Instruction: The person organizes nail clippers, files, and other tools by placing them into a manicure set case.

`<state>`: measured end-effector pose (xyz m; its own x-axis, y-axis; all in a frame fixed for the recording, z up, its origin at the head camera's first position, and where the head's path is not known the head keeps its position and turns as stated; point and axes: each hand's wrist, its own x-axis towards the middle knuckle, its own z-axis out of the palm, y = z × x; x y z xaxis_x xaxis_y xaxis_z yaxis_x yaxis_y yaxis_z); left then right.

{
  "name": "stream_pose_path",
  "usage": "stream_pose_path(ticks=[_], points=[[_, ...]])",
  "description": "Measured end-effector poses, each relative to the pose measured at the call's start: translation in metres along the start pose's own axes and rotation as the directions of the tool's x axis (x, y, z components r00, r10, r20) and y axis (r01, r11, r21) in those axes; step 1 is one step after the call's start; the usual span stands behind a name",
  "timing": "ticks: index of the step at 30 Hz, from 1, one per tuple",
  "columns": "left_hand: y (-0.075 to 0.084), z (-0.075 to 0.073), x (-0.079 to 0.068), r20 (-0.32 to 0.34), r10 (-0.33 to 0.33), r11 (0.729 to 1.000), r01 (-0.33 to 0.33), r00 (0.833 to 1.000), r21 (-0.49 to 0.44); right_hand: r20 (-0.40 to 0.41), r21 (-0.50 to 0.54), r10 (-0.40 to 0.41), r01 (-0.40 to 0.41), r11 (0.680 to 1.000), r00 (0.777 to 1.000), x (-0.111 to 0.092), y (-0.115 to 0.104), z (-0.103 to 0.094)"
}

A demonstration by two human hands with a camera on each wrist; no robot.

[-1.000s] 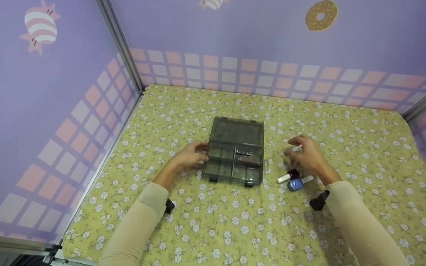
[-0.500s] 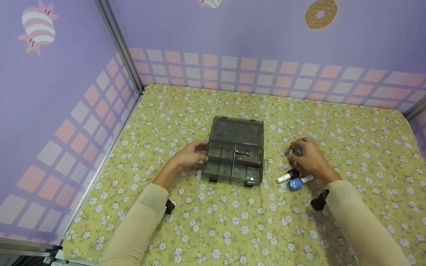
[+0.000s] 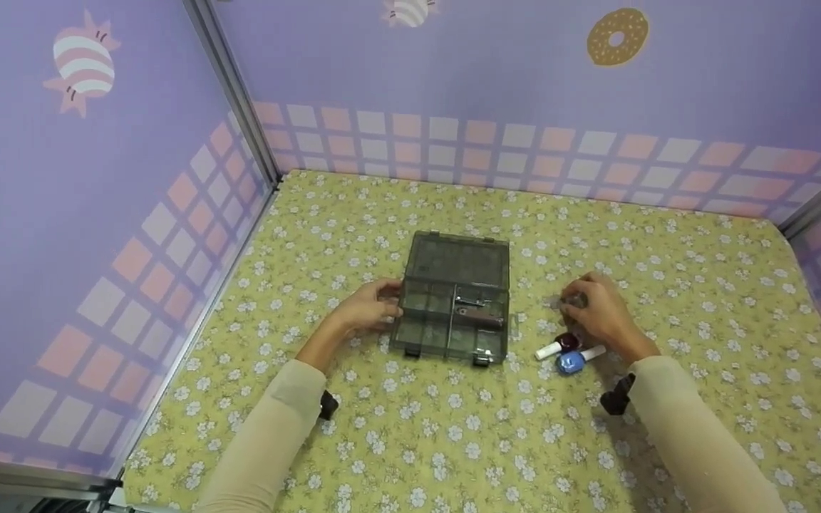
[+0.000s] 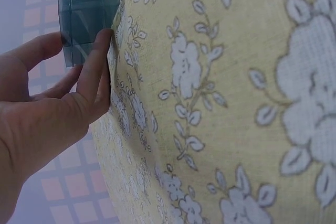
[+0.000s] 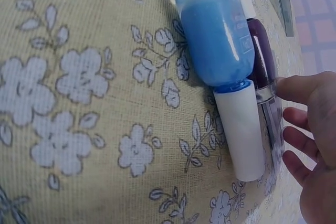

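Note:
A smoky see-through compartment box point(image 3: 425, 336) stands with its lid point(image 3: 459, 258) laid back. My left hand point(image 3: 364, 306) holds its left side; the left wrist view shows fingertips against the wall of the box point(image 4: 86, 17). In its right-hand compartments lie a small shiny metal piece point(image 3: 469, 301) and a longer brownish-grey piece point(image 3: 480, 318). To the right, my right hand point(image 3: 599, 310) pinches a small grey, partly clear thing point(image 3: 579, 300), mostly hidden by the fingers. Below that hand lie a blue nail polish bottle point(image 5: 218, 38) and a dark red nail polish bottle point(image 5: 262, 59), both white-capped.
A yellow flowered cloth point(image 3: 410, 442) covers the table. Purple panels with pink and white squares rise at the back point(image 3: 496, 64), left and right. Metal posts point(image 3: 236, 92) mark the corners.
My right hand has closed its fingers around the small thing, turning it and shifting slightly. The left hand, the box and both polish bottles keep their places; the head view tilts slightly.

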<state>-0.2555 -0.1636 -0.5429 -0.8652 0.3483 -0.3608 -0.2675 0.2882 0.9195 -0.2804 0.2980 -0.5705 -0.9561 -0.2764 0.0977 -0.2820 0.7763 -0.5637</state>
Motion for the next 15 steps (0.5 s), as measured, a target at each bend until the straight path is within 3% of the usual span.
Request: stream_pose_path(ticks=[15], points=[[-0.0020,0.0009,0.0027,0.016,0.004,1.000,-0.004,1.000,-0.023,-0.022,-0.016,-0.006,0.005,1.000,1.000,-0.0049,-0.0006,0.0027]])
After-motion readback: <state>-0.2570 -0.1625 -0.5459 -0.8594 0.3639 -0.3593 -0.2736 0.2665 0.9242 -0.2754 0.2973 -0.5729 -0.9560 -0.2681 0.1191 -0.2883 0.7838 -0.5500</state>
